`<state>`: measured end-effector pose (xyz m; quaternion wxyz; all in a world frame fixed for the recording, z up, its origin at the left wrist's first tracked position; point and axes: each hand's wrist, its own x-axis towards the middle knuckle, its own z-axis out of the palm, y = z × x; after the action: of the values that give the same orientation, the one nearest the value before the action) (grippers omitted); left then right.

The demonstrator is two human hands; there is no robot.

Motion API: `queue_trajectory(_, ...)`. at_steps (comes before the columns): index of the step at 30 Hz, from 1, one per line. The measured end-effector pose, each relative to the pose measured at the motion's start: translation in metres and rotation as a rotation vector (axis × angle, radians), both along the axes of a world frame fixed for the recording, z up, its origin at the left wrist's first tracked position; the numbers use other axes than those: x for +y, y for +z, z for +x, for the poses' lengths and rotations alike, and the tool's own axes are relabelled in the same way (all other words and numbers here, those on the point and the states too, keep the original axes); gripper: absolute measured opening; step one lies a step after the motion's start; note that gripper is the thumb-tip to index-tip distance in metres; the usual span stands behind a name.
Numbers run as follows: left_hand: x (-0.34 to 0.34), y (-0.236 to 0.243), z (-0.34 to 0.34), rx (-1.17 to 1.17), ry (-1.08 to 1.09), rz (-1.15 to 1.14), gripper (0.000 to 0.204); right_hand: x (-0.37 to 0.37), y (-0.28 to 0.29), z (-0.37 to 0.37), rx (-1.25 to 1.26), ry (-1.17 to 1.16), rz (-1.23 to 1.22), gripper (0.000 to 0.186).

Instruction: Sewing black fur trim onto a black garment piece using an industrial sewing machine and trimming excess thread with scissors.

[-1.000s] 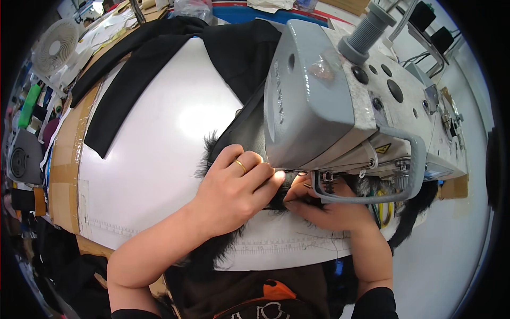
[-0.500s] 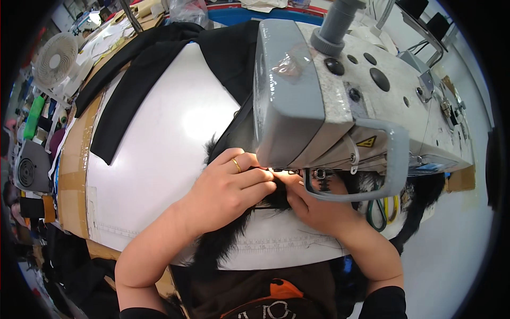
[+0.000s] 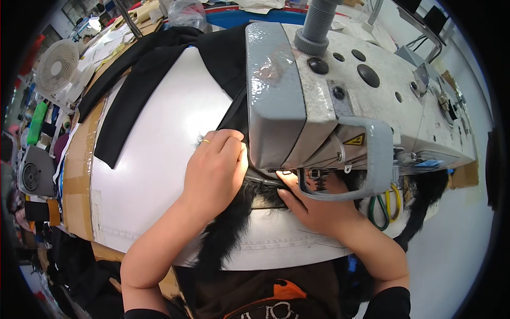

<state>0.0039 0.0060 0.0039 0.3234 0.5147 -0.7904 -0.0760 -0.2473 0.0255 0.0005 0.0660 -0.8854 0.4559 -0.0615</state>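
A grey-and-white sewing machine [image 3: 324,101] stands over a black garment [image 3: 236,114] edged with black fur [image 3: 226,234]. Left of the machine head, my left hand [image 3: 215,167], with a ring on one finger, is closed on the garment's edge, its fingertips mostly tucked out of sight. A smooth dark strip of the fabric [image 3: 265,178] runs from it toward the lit sewing spot. My right hand [image 3: 321,207] lies flat beside that spot, index finger and thumb apart at the fabric. The machine's grey guard hides part of this hand, and the needle is hidden too.
Black cloth [image 3: 133,85] spreads over the white table [image 3: 154,175], whose front carries a printed ruler. Green- and yellow-handled scissors [image 3: 385,207] lie right of my right hand. A white fan [image 3: 58,66] and a green spool [image 3: 36,122] are among clutter at the left.
My left hand has moved left and slightly up, away from the sewing spot and my right hand, uncovering the dark strip. My right hand stays nearly in place, its thumb and index further apart.
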Motion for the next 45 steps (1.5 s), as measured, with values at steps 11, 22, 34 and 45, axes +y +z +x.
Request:
queue_trajectory(11,0.021,0.023,0.015,-0.416,-0.365,-0.122,0.032,-0.013,0.028,-0.009,-0.012,0.187,0.183,0.058)
queue_trajectory(22,0.03,0.033,0.011,-0.479,-0.35,0.0,0.04,-0.014,0.016,-0.018,0.003,0.117,0.304,0.062)
queue_trajectory(34,0.04,0.023,0.008,-0.511,-0.319,0.017,0.042,-0.011,0.019,-0.018,0.092,0.14,0.269,0.059)
queue_trajectory(45,0.032,0.025,0.005,-0.505,-0.268,-0.018,0.043,-0.025,0.019,-0.022,0.137,0.09,0.297,0.049)
